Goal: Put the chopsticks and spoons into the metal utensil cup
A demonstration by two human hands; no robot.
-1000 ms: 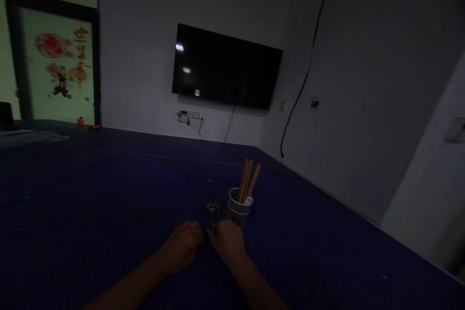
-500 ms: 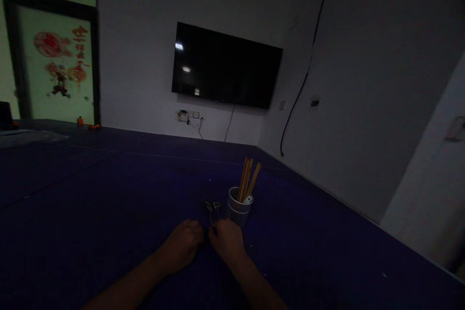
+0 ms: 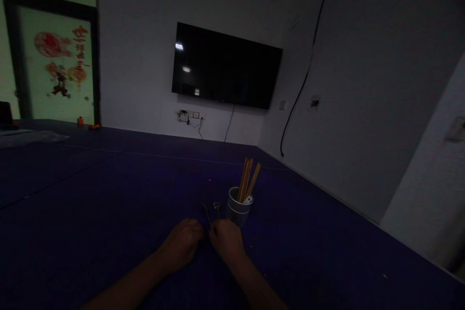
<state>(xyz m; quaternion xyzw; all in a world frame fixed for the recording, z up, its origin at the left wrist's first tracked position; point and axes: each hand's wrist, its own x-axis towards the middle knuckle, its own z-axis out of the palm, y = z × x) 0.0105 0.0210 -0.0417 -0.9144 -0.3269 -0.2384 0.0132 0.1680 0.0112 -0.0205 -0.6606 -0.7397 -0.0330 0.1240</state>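
My right hand (image 3: 227, 238) is closed beside the foot of a grey metal cup (image 3: 238, 208). From its fingers a thin spoon (image 3: 206, 212) rises, tilted left and seen nearly edge-on. Just to the right another spoon (image 3: 217, 206) points away from me, its handle running behind the hand; whether it is gripped too cannot be told. My left hand (image 3: 187, 238) is closed on the purple surface, a small gap from the right one; anything inside its fingers is hidden. Several wooden chopsticks (image 3: 247, 179) and a white-ended utensil (image 3: 248, 199) stand in the cup.
The purple tabletop (image 3: 109, 193) reaches to the walls. Small orange objects (image 3: 93, 127) and a clear plastic sheet (image 3: 34, 138) lie at the far left. A television (image 3: 225, 65) hangs on the back wall, and a black cable (image 3: 301, 88) runs down the right wall.
The left spoon has turned from showing its bowl to nearly edge-on and leans slightly more left. Both hands, the other spoon and the cup have hardly moved.
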